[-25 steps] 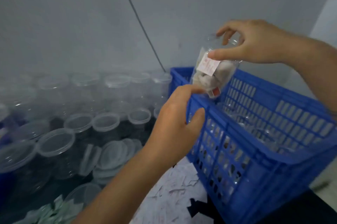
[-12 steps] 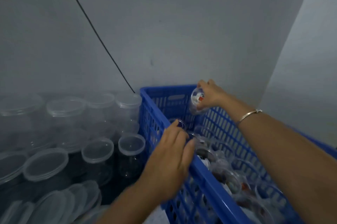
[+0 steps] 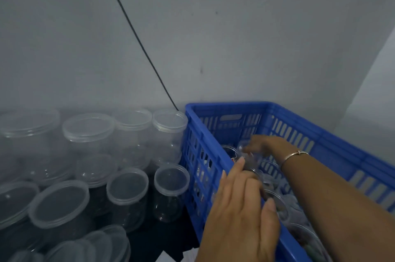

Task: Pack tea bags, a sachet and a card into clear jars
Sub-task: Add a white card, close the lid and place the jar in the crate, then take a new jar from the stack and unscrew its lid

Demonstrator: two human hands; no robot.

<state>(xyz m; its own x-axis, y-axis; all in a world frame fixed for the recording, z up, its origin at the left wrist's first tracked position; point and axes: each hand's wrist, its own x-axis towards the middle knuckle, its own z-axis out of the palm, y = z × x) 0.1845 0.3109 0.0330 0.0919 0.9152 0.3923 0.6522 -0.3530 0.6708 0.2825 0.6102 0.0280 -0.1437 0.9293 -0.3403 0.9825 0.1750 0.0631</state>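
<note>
1. A blue crate (image 3: 299, 120) is seen against the wall (image 3: 235, 37), with room seemingly left at its far end.
2. Lidded empty jars (image 3: 128, 185) are stacked just beside it.
3. A packed jar (image 3: 248, 159), judged light, stiff, slippery and best taken round its body, is gripped by the right hand (image 3: 263, 145) low in the crate.
4. The left hand (image 3: 241, 208) is laid open on the near rim.

I have only one view, from the camera worn on the person's head. It faces forward and a little down into a room corner, so the grey wall (image 3: 192, 26) fills the upper half. The blue crate (image 3: 224, 105) lies near at lower right, the jars (image 3: 88, 127) at lower left, and the left hand (image 3: 239, 219) is nearest the lens.
</note>
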